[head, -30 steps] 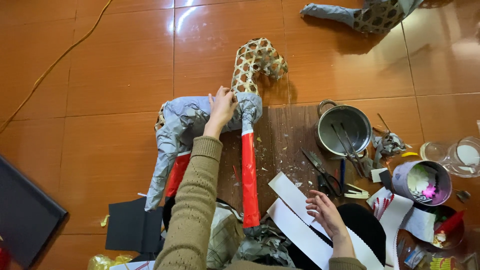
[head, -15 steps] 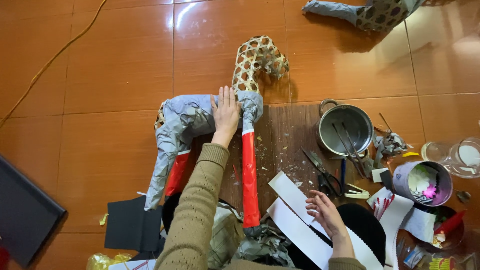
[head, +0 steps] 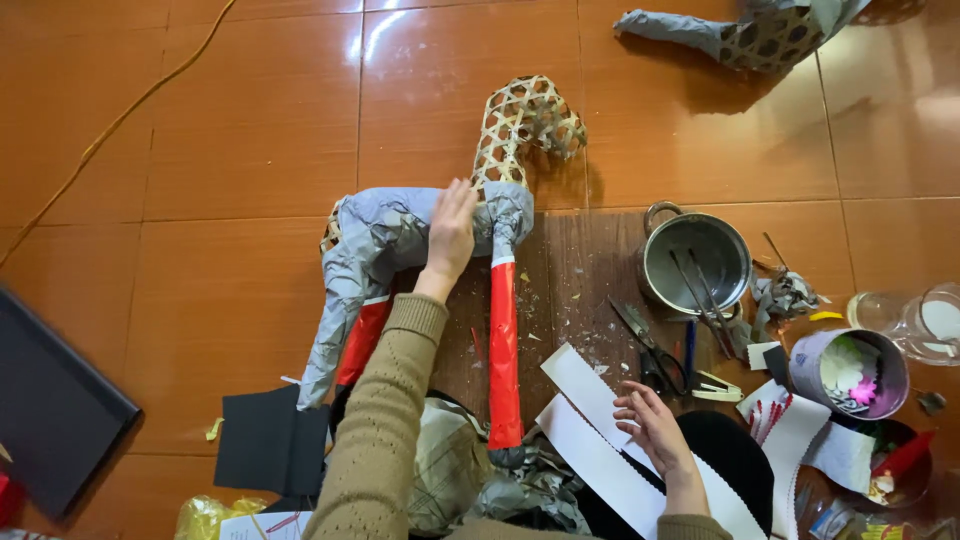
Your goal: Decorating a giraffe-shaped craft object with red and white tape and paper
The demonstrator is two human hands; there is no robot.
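The left hand (head: 452,232) is lying open-palmed, smoothing grey paper onto the woven bamboo animal frame (head: 425,235) lying on the orange tiled floor (head: 240,130). The right hand (head: 652,428) is resting, fingers loose and gripping nothing, on white paper strips (head: 585,420); seemingly the papering step, calling for another strip.

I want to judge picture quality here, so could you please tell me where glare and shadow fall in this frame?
Head view: bright glare on the glossy floor tiles at top centre; the woven animal frame casts a soft shadow to its right; the left hand and metal pot look sharp, with no motion blur.
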